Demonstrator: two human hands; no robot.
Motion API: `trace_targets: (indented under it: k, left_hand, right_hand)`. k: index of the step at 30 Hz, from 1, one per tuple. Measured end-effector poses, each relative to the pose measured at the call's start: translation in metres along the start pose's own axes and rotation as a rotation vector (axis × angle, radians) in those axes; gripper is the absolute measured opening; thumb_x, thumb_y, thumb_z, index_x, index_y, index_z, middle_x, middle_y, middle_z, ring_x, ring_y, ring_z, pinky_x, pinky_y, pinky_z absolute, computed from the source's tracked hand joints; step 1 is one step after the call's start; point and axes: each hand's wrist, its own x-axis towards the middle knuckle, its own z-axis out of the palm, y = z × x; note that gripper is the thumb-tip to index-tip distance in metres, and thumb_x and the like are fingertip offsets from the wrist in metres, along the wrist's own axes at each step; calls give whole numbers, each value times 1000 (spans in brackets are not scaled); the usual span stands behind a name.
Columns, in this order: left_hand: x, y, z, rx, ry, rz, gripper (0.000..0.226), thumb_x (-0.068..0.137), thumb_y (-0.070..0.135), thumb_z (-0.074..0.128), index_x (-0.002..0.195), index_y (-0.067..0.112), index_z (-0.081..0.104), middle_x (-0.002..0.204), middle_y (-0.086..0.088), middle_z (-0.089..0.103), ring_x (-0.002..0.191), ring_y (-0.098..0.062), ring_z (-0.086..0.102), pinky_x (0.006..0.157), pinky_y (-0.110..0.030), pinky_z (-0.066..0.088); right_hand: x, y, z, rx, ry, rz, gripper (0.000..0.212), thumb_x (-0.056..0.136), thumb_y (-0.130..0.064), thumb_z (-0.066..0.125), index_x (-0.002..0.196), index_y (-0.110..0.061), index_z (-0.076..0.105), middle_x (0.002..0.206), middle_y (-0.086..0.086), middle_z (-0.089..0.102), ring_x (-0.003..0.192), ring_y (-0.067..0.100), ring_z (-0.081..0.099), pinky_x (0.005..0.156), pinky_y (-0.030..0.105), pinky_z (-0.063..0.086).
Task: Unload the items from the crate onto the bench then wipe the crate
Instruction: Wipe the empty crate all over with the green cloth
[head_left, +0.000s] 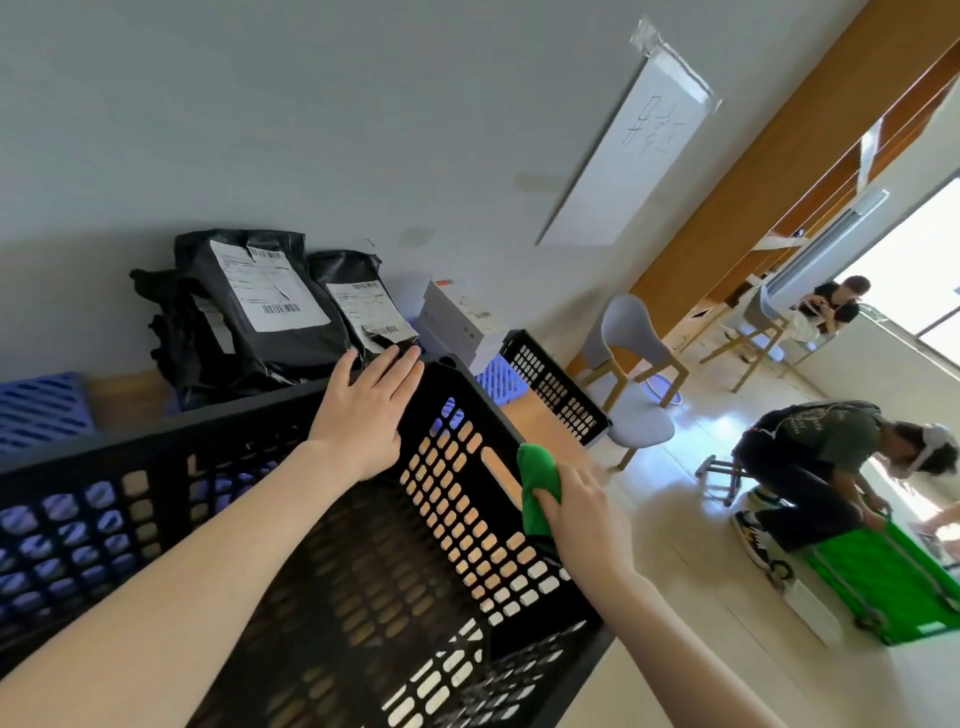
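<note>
Black perforated plastic crate (467, 519): top open, interior reachable from above. Left hand (363, 415) lies flat over the far rim corner. Right hand (587, 514), gripping a green cloth (535, 488), occupies the right wall. Black plastic mailer bags with white labels (270, 322) crowd just behind the far rim, backed against the grey wall (363, 130).

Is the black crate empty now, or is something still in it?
Empty as far as shows: the floor of the crate is bare, though forearms hide part. The parcels lie outside, behind it.
</note>
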Motion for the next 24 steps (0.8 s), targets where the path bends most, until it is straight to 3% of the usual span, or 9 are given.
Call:
trace_targets:
  k: [2, 12, 17, 24]
  left_hand:
    - [0, 1, 0, 0, -9, -3, 83, 94, 43, 42, 156, 15, -6, 164, -2, -16, 152, -19, -10, 119, -52, 1]
    - [2, 1, 1, 12, 2, -19, 84, 93, 44, 39, 156, 16, -9, 164, -1, -15, 152, -18, -10, 119, -49, 2]
    - [1, 1, 0, 34, -20, -23, 90, 91, 46, 45, 156, 15, -9, 164, -2, -16, 152, -19, -8, 119, -51, 4]
    - [0, 1, -3, 15, -40, -21, 94, 88, 47, 50, 157, 17, -6, 164, -1, -15, 152, -19, -5, 118, -52, 4]
  right_hand:
    - [18, -15, 5, 12, 16, -32, 27, 97, -42, 46, 109, -19, 51, 91, -9, 49, 79, 12, 53, 63, 29, 46]
    - [130, -105, 26, -37, -9, -138, 30, 99, -32, 45, 115, -7, 50, 111, 10, 56, 96, 31, 61, 64, 35, 41]
    - [105, -75, 16, -35, -69, -204, 34, 99, -33, 45, 125, -12, 45, 112, 8, 56, 95, 30, 61, 62, 33, 41]
    - [17, 11, -16, -29, -222, -143, 33, 95, -35, 50, 124, -19, 49, 110, 0, 60, 98, 21, 57, 76, 31, 43]
